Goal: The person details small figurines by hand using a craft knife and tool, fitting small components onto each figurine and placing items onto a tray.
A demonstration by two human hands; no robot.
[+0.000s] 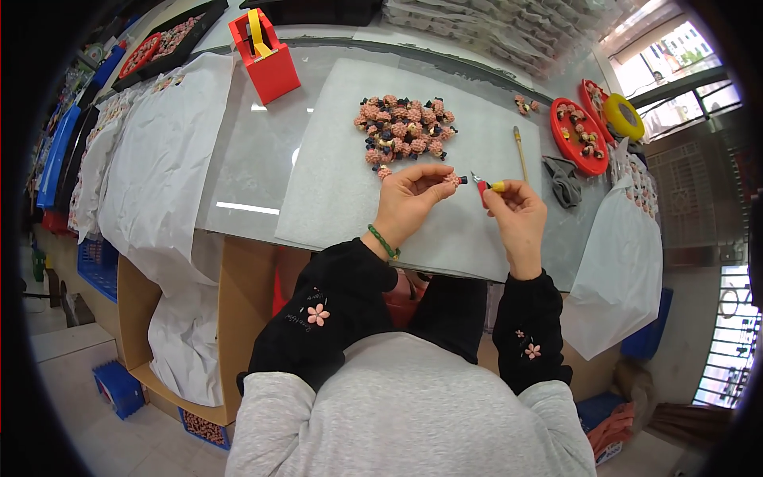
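My left hand [409,200], wearing a green bead bracelet, pinches a small pink knobbly figurine [452,180] with a dark end pointing right. My right hand [520,216] is closed on a small pointed tool [482,189] with a metal tip and red and yellow handle parts. The tip is close to the dark end, with a narrow gap between. Just beyond my left hand lies a pile of similar pink figurines [405,127] with dark and cream parts. Beneath everything is a white foam sheet [326,167] on the table.
A thin wooden stick [520,153] lies right of the pile. Red trays [594,165] with figurines stand at the far right beside a yellow disc [624,118] and grey cloth [563,181]. A red tape dispenser [272,73] is far left. White sheeting [163,151] hangs over the left edge.
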